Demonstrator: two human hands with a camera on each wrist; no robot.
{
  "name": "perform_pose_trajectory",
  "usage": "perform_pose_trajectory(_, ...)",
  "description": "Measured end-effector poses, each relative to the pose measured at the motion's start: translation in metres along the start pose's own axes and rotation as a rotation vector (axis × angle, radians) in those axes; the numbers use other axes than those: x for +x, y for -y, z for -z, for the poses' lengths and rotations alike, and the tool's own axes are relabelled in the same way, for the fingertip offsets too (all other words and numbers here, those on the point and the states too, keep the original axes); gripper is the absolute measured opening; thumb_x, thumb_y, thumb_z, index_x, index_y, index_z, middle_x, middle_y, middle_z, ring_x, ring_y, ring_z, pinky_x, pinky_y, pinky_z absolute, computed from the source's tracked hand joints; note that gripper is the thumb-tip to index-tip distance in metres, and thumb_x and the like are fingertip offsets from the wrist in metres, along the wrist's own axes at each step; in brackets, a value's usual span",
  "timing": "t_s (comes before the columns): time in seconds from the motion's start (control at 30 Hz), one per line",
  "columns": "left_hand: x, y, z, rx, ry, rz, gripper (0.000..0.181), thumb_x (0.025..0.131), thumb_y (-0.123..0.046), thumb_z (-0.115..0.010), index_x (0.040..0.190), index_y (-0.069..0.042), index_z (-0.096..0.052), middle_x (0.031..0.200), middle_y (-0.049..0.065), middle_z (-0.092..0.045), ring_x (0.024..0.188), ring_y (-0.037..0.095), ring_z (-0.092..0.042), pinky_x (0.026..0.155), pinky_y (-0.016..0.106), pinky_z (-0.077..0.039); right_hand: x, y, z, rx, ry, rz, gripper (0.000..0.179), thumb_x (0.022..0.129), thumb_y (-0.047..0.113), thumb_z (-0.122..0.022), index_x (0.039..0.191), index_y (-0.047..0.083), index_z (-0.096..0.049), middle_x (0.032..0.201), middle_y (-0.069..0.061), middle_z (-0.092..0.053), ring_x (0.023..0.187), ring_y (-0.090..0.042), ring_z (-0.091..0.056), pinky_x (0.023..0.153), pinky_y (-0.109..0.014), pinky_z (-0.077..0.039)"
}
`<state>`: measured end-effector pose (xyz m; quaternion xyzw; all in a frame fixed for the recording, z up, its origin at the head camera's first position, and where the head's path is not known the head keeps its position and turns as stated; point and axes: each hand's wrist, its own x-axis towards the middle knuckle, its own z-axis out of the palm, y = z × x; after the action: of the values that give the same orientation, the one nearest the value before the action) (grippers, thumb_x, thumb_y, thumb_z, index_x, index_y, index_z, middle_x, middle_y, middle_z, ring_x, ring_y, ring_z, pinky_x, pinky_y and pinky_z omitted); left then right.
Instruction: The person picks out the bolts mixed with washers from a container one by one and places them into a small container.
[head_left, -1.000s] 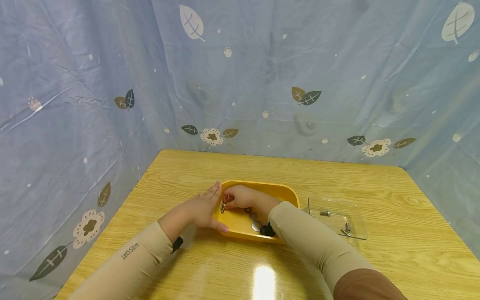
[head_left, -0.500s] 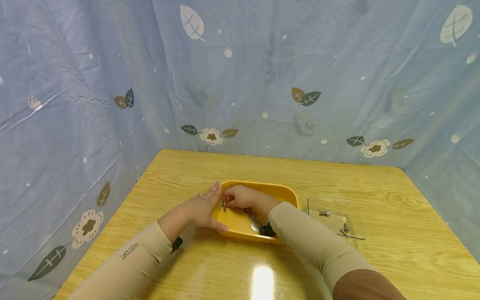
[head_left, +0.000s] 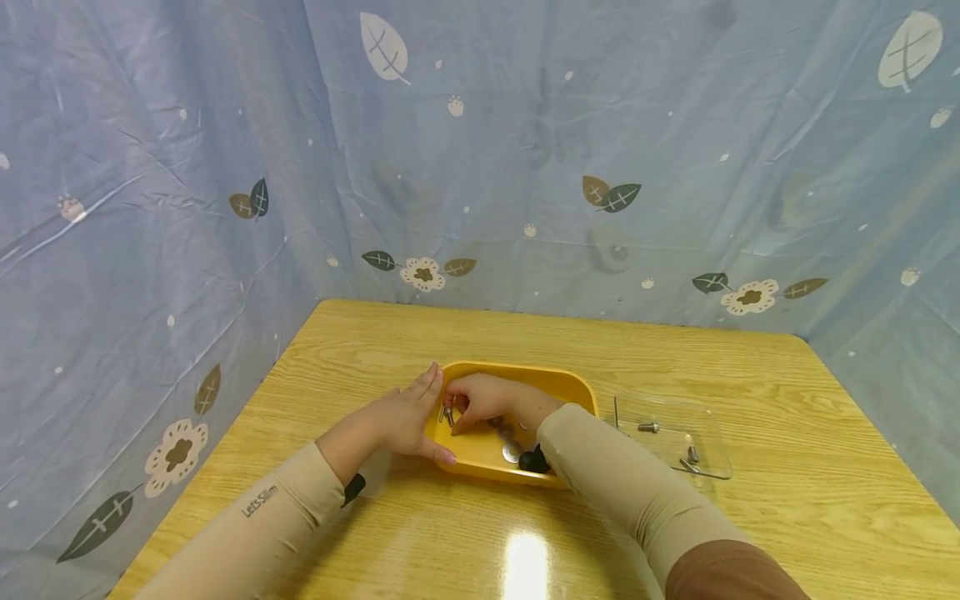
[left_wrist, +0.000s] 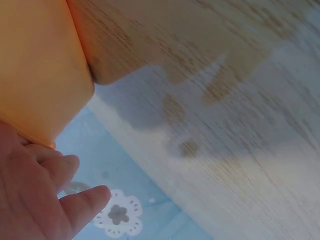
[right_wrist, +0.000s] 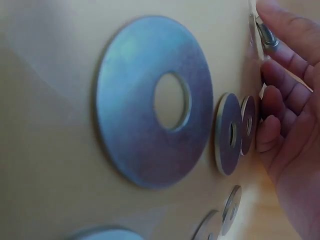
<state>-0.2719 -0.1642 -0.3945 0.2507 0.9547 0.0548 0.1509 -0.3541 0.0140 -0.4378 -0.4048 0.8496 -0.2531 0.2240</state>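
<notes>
A yellow bin (head_left: 480,448) stands on the wooden table. My left hand (head_left: 405,417) rests on its left end, fingers fairly straight along the outside and thumb over the front rim. In the left wrist view, fingertips (left_wrist: 102,195) lie below the bin's edge. Inside the bin, my right hand (head_left: 483,396) has its thumb and bent fingers about a small metal bolt (right_wrist: 268,36). A second bolt (head_left: 441,413) lies close to its left. Flat washers of different sizes are on the bin floor, the largest washer (right_wrist: 135,100) nearest the right wrist camera.
A clear plastic tray (head_left: 723,454) stands right of the bin, partly behind the right forearm. It holds a few bolts (head_left: 648,427). A dark object (head_left: 534,461) shows beside the right wrist. Blue patterned cloth (head_left: 487,167) hangs behind and beside the table (head_left: 375,333).
My right thumb has moved away from the forefinger, down to the bolt's lower end. The bolt at the fingers has shifted slightly. My left hand and the bin stay in place.
</notes>
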Motion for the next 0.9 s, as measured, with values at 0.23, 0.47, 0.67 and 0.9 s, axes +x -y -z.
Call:
perform_pose_trajectory(0.23, -0.0005, -0.0006, 0.0023, 0.002, -0.001, -0.002, 0.129, 0.060, -0.082, -0.051, 0.146, -0.001, 0.001, 0.152, 0.015, 0.007, 0.139, 0.024, -0.005, 0.104, 0.055, -0.021, 0.0003, 0.0034, -0.0023, -0.099, -0.058, 0.036, 0.035, 0.070, 0.027, -0.080, 0.091, 0.010, -0.058, 0.067, 0.005, -0.052, 0.059, -0.005, -0.046, 0.055, -0.018, -0.040)
perform_pose_trajectory(0.47, 0.0002, -0.0007, -0.0004, -0.008, 0.000, -0.004, 0.128, 0.061, -0.080, -0.054, 0.146, -0.002, 0.001, 0.152, 0.014, 0.008, 0.139, 0.024, -0.005, 0.104, 0.055, -0.021, 0.0032, 0.0037, -0.0065, -0.198, -0.091, 0.043, 0.035, 0.068, 0.035, -0.080, 0.085, 0.014, -0.057, 0.069, 0.008, -0.051, 0.063, -0.005, -0.045, 0.058, -0.018, -0.039)
perform_pose_trajectory(0.67, 0.0010, 0.0000, -0.0005, -0.010, -0.008, -0.012, 0.128, 0.060, -0.081, -0.052, 0.146, -0.002, 0.001, 0.152, 0.014, 0.007, 0.139, 0.024, -0.006, 0.104, 0.055, -0.021, 0.0061, 0.0051, -0.0083, -0.266, -0.095, -0.008, 0.035, 0.068, 0.040, -0.079, 0.080, 0.018, -0.055, 0.069, 0.009, -0.051, 0.063, -0.006, -0.045, 0.059, -0.019, -0.039)
perform_pose_trajectory(0.9, 0.0000, -0.0011, -0.0009, -0.015, 0.009, 0.003, 0.127, 0.061, -0.079, -0.054, 0.146, -0.004, 0.003, 0.153, 0.013, 0.008, 0.139, 0.022, -0.004, 0.105, 0.054, -0.020, 0.0041, 0.0092, -0.0072, -0.247, -0.091, -0.006, 0.029, 0.072, 0.035, -0.077, 0.080, 0.015, -0.056, 0.069, 0.008, -0.052, 0.064, -0.007, -0.046, 0.059, -0.019, -0.039)
